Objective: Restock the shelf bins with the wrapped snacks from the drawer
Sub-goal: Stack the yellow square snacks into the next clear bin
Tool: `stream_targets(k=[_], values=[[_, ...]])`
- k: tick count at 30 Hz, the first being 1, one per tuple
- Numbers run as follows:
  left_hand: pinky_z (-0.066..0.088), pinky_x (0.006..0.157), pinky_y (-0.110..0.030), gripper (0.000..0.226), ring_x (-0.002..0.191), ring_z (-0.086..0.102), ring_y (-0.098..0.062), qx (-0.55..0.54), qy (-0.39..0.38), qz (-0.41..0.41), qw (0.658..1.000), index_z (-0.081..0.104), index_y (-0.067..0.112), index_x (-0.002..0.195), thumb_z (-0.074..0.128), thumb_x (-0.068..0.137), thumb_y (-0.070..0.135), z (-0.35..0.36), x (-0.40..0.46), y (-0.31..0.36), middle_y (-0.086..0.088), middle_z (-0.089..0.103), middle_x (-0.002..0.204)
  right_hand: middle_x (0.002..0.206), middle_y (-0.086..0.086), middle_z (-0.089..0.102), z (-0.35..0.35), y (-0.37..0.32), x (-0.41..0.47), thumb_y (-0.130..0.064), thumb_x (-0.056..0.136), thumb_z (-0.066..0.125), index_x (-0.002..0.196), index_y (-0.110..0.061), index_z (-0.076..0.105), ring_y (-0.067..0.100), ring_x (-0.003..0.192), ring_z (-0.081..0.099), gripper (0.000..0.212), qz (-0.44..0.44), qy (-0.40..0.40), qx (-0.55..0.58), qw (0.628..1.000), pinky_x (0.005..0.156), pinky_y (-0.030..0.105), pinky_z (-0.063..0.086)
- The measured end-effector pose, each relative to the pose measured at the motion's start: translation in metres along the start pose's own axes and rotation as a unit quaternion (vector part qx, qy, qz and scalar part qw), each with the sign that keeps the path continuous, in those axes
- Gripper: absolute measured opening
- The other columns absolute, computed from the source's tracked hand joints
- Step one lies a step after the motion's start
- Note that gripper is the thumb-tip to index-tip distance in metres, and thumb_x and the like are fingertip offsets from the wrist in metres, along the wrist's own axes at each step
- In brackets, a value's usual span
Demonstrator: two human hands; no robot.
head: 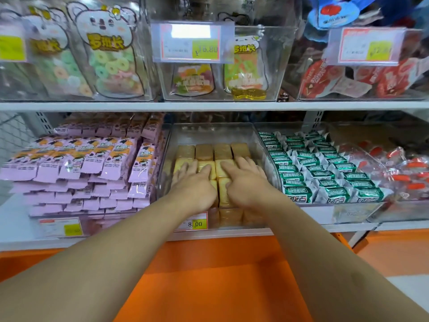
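Wrapped snacks (204, 151) in clear bin (232, 131) lie under both flat, spread hands (220, 182).

Square yellow-tan snacks in clear wrappers (204, 151) lie flat in tidy rows inside a clear plastic bin (213, 131) at the middle of the lower shelf. The far row shows four side by side; nearer rows stack against the bin's near wall, reaching below its rim.
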State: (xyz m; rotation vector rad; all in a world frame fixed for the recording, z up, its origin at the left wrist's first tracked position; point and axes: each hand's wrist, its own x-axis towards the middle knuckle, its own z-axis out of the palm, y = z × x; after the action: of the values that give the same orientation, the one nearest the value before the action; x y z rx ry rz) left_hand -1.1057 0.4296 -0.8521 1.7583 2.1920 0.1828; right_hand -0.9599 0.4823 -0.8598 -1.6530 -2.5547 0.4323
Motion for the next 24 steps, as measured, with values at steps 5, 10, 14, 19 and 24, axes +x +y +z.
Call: stream_targets(k=[5, 10, 14, 19, 24], values=[[-0.004, 0.129, -0.051, 0.071, 0.16, -0.011, -0.032, 0.018, -0.003, -0.014, 1.0, 0.015, 0.033, 0.165, 0.041, 0.099, 0.028, 0.006, 0.013, -0.002, -0.006, -0.007, 0.175, 0.176, 0.007, -0.002, 0.003, 0.004, 0.014, -0.028, 0.101, 0.041, 0.166, -0.036, 0.016, 0.032, 0.161, -0.009, 0.071, 0.024, -0.034, 0.012, 0.999, 0.13, 0.048, 0.0], [-0.003, 0.129, -0.051, 0.069, 0.16, -0.009, -0.031, 0.006, 0.005, -0.008, 1.0, 0.016, 0.033, 0.165, 0.04, 0.1, 0.026, 0.006, 0.009, -0.003, -0.006, -0.004, 0.175, 0.176, 0.007, 0.0, 0.002, 0.006, 0.012, -0.029, 0.102, 0.044, 0.166, -0.036, 0.02, 0.031, 0.161, -0.006, 0.069, 0.019, -0.033, 0.014, 0.999, 0.131, 0.047, 0.001], [0.005, 0.13, -0.049, 0.064, 0.16, 0.0, -0.03, 0.005, 0.032, 0.027, 0.999, 0.024, 0.032, 0.163, 0.04, 0.101, 0.027, 0.004, 0.002, -0.006, -0.004, 0.005, 0.175, 0.175, 0.009, 0.005, -0.013, -0.003, 0.004, -0.024, 0.1, 0.042, 0.165, -0.03, 0.025, 0.032, 0.161, -0.001, 0.068, 0.022, -0.035, 0.008, 0.999, 0.13, 0.049, 0.009], [0.012, 0.13, -0.05, 0.081, 0.16, 0.004, -0.032, 0.004, -0.015, 0.028, 0.999, 0.021, 0.025, 0.165, 0.049, 0.089, 0.015, -0.001, -0.015, -0.005, -0.007, 0.007, 0.174, 0.176, 0.006, -0.001, -0.012, -0.009, -0.006, -0.02, 0.099, 0.043, 0.166, -0.039, 0.018, 0.029, 0.162, -0.004, 0.073, 0.027, -0.089, -0.012, 0.996, 0.13, 0.053, 0.009], [0.02, 0.128, -0.047, 0.069, 0.158, 0.014, -0.03, -0.043, 0.016, 0.068, 0.997, 0.03, 0.022, 0.162, 0.047, 0.096, 0.017, -0.002, -0.035, -0.013, -0.011, 0.018, 0.171, 0.176, 0.002, 0.002, -0.008, -0.005, -0.015, -0.04, 0.11, 0.038, 0.164, -0.044, 0.02, 0.027, 0.162, -0.002, 0.057, 0.005, -0.042, -0.021, 0.999, 0.13, 0.049, 0.006]])
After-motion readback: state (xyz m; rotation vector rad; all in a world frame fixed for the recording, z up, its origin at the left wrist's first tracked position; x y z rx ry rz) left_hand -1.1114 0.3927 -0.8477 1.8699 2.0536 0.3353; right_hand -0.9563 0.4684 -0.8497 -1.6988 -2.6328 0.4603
